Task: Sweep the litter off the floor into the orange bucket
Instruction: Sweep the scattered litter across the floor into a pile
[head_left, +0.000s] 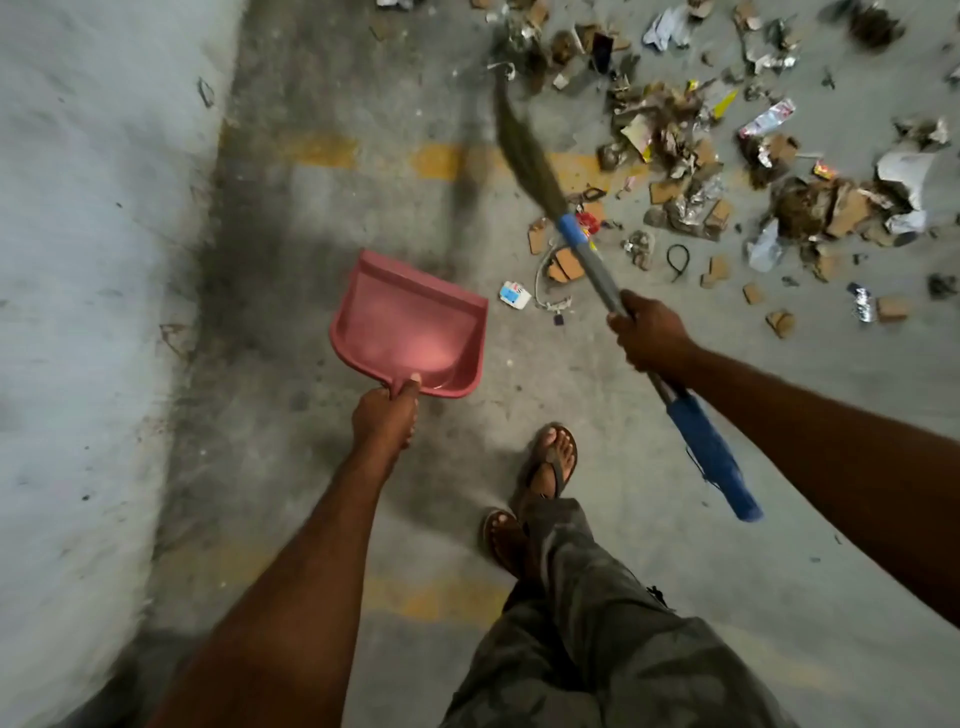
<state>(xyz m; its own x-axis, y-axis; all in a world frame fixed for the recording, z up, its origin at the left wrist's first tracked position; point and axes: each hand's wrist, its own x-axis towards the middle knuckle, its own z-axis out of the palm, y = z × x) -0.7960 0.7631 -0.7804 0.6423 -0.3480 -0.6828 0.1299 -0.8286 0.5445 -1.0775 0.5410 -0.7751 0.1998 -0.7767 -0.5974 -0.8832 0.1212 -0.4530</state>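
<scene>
My left hand (385, 415) grips the handle of a pink dustpan (410, 327), held above the floor with nothing in it. My right hand (649, 332) grips the grey shaft of a broom (592, 260) with blue grips. Its brown bristles (519, 140) point up and away, toward the litter. The litter (727, 171) is torn cardboard, foil, wrappers and paper spread over the concrete floor at the upper right. A small white box (515, 294) lies nearest the dustpan. No orange bucket is in view.
A pale grey wall (93, 260) runs down the left side. Faded yellow lines (322, 148) cross the concrete floor. My feet in sandals (550, 462) and grey-green trousers (597, 623) are at the bottom centre.
</scene>
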